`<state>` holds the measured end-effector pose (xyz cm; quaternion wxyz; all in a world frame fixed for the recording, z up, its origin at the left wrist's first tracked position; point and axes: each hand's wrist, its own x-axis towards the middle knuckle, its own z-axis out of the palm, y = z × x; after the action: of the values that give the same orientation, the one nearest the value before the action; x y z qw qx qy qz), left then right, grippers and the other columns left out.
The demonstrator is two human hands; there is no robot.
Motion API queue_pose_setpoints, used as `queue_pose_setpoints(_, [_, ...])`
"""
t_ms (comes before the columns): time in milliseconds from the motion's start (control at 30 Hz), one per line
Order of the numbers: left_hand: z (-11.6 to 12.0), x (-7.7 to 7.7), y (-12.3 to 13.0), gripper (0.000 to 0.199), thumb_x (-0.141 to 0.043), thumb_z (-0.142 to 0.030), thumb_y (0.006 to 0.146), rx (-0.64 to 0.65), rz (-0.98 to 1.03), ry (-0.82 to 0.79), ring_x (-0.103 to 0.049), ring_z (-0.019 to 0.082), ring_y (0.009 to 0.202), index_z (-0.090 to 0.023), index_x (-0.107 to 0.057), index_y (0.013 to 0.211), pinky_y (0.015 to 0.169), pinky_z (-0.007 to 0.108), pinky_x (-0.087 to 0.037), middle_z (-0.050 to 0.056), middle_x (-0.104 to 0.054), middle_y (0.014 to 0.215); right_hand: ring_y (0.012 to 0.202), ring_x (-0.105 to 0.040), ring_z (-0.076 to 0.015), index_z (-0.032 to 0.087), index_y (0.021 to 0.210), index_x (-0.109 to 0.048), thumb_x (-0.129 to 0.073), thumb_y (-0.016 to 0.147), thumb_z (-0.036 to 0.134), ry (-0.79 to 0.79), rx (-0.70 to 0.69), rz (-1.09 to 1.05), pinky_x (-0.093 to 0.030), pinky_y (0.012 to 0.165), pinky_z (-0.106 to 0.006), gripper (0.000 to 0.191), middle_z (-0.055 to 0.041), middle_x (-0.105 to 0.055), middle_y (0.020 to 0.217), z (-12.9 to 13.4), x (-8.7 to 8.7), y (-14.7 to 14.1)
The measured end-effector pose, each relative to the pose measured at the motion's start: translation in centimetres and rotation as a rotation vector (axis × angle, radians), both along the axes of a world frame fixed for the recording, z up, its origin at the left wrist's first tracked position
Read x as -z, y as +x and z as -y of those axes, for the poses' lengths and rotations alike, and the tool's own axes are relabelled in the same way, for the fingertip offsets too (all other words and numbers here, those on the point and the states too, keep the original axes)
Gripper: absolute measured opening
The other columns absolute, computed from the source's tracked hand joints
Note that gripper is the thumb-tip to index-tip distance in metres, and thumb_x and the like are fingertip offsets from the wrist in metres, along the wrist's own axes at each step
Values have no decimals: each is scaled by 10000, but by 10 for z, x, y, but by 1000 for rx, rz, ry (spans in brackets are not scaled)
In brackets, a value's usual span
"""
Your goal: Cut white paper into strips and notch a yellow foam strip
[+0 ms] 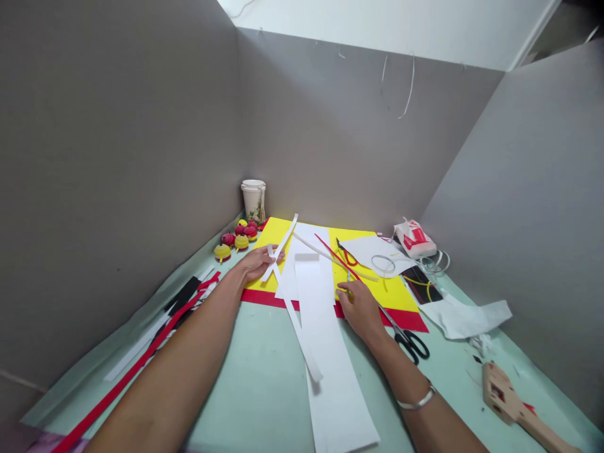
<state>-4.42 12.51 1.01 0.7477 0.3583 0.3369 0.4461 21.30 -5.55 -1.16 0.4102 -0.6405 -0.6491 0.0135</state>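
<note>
My left hand (262, 263) is closed on narrow white paper strips (284, 240) that cross at its fingertips. One long strip (302, 343) hangs from there toward the front of the table. Fingers curled, my right hand (361, 307) rests by the right side of the yellow sheet (391, 292). A small yellowish piece shows at those fingers, too small to name. Between my hands lies a wide white paper band (325, 365), over a white sheet (292, 289). A thin red strip (330, 248) and a pale strip (311, 242) lie beyond my right hand.
Black-handled scissors (413, 343) lie beside my right wrist. Orange-handled cutters (346, 253) rest on the yellow sheet. At right are a glue gun (503, 393) and a tissue pack (415, 238). Small red and yellow balls (241, 243), a white cup (253, 198) and red strips (141, 362) stand left.
</note>
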Motion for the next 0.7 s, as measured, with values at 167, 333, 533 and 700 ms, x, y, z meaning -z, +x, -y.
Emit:
queue_pose_setpoints(167, [-3, 3, 2, 554, -475, 149, 735, -31, 25, 10, -701, 226, 932, -29, -496, 1260, 823, 290, -591, 204, -669, 1073, 936, -625, -270, 176, 926, -692, -555, 861, 247, 31, -42, -33, -480, 841, -397, 168, -106, -709, 943, 2, -3, -3])
queue_pose_setpoints(333, [-1, -1, 4, 459, -491, 133, 755, -48, 46, 22, -705, 212, 907, -34, -551, 1178, 779, 253, -594, 192, -688, 1028, 903, -625, -263, 194, 901, -699, -567, 868, 267, 61, -100, -68, -474, 844, -399, 154, -91, -709, 902, 4, -8, -7])
queue_pose_setpoints(533, [13, -32, 18, 328, -460, 111, 796, -55, 122, 94, -687, 159, 938, -64, -619, 1023, 821, 198, -557, 146, -689, 1047, 874, -626, -249, 210, 894, -711, -563, 884, 322, 84, -167, -148, -475, 820, -378, 185, -79, -711, 881, 8, -16, -13])
queue_pose_setpoints(700, [53, -68, 51, 307, -560, 107, 748, 50, 156, 154, -681, 177, 932, -56, -642, 995, 879, 247, -536, 151, -688, 1044, 775, -626, -215, 205, 941, -719, -539, 892, 356, 52, -249, -239, -493, 713, -318, 240, -62, -694, 813, 12, -22, -18])
